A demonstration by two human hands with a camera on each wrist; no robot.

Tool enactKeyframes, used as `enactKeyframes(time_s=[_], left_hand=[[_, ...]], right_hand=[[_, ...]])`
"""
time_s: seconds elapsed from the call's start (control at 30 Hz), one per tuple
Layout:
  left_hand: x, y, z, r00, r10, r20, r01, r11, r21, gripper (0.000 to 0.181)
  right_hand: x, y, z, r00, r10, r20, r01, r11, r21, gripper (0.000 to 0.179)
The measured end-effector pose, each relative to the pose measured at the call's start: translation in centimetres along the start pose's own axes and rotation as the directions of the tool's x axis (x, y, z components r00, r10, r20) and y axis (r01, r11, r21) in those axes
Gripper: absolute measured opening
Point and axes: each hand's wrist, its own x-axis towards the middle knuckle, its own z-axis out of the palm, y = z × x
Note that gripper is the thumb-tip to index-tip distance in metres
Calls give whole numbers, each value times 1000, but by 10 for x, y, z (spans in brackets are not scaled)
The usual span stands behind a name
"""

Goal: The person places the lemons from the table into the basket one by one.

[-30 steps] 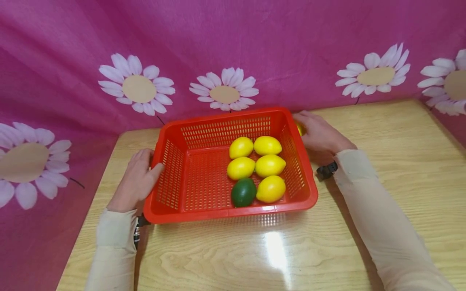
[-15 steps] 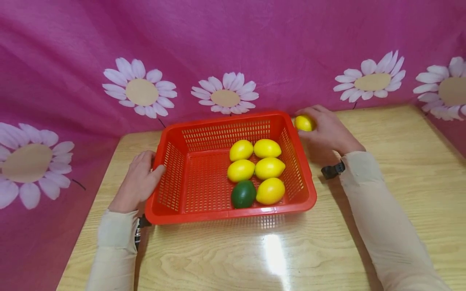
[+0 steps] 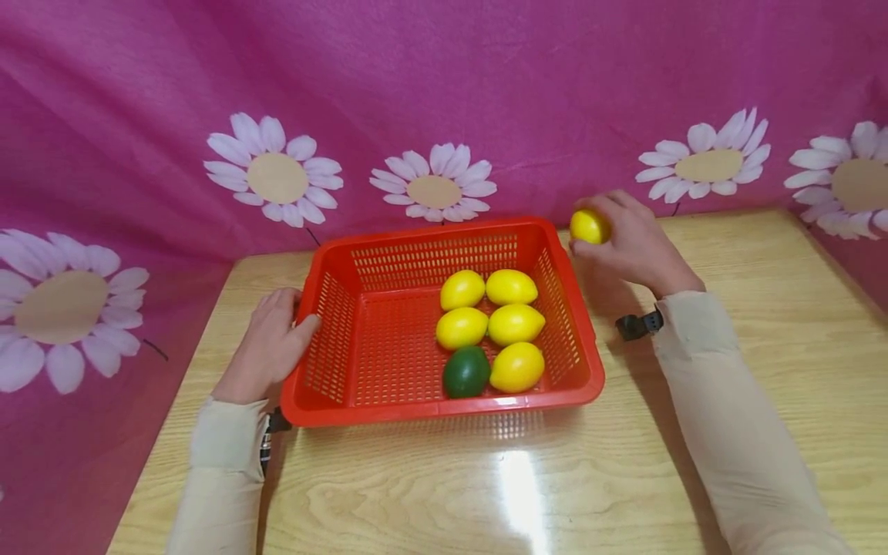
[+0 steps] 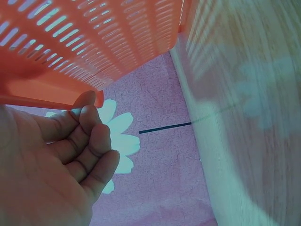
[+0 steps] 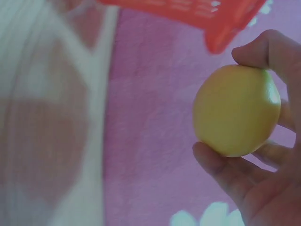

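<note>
A red plastic basket [image 3: 391,347] with slotted walls stands mid-table in the head view. At its left rim is my left hand [image 3: 265,347], thumb over the edge and fingers on the outer side. The left wrist view shows those fingers [image 4: 99,140] bent at the basket's edge [image 4: 44,96]. My right hand [image 3: 637,245] grips a yellow lemon [image 3: 590,227] just beyond the basket's far right corner. Thumb and fingertips press opposite sides of that lemon [image 5: 237,110] in the right wrist view. Inside the basket, several lemons [image 3: 461,328] and one dark green fruit [image 3: 466,371] lie grouped on the right.
Wooden table [image 3: 388,486] surrounds the basket, with a bright glare patch in front. A pink cloth [image 3: 541,92] printed with white daisies hangs along the back and left edges. Black wrist straps [image 3: 638,324] show at both sleeves.
My right hand has drawn the lemon out from behind the basket's right rim, up and to the right, so it now shows whole. The left hand keeps its place on the rim.
</note>
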Motion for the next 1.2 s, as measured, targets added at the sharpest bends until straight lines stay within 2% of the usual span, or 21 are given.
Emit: enactKeyframes(time_s=[0.33,0.53,0.67,0.9,1.2], left_hand=[[1,-1,1,1000,-11,4,11,1000,-20,36],[0,-1,0,1000,-8,4,8,1000,-19,36],[0,-2,0,1000,-6,1,6,1000,-20,36],[0,-3,0,1000,-12,2,12,1000,-29,37],[0,-3,-1,1000,15,-12,-15,1000,-22,36]], right_hand=[[-4,-21,-7,997,-61,-42,60,998,-23,56],[-3,-31,-12,989,-142,-53,138,988,-65,53],[0,-41,-17,982,-187,-39,182,978,-101,54],[5,-63,-25,975,-220,9,219,965,-144,53],[10,-88,-29,954,-296,51,300,938,-174,51]])
